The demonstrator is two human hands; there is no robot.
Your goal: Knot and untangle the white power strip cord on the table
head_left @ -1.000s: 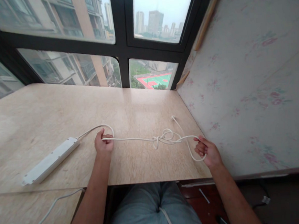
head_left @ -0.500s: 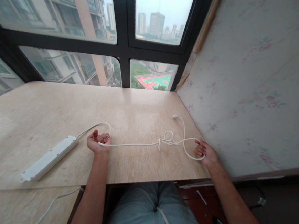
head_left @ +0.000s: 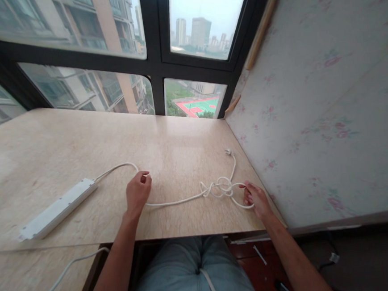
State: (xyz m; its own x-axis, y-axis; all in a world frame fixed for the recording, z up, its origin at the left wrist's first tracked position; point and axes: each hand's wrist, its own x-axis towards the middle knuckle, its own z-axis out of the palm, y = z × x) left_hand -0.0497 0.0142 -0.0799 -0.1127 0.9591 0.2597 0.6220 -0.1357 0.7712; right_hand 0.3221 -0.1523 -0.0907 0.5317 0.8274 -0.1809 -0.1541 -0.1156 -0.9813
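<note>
One white cord (head_left: pixel 175 203) is laid across the beige ledge (head_left: pixel 175 160) from power strip (head_left: pixel 58 211) to plug (head_left: pixel 228 151), tangled beside the right hand (head_left: pixel 257 199), by which a bend is held. Part is hidden behind the left hand (head_left: pixel 138 192), its fingers curled, whether around cord cannot be told; another cable (head_left: pixel 85 256) is cut off at lower left.

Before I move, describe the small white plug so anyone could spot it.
Below the black-framed window spreads a beige, stone-patterned countertop. Toward its right edge, near the floral-papered wall, lies a tangle of white cord. The small white plug sits on that cord's window-side end, unlike the long, bar-shaped white power strip at far left.
</note>
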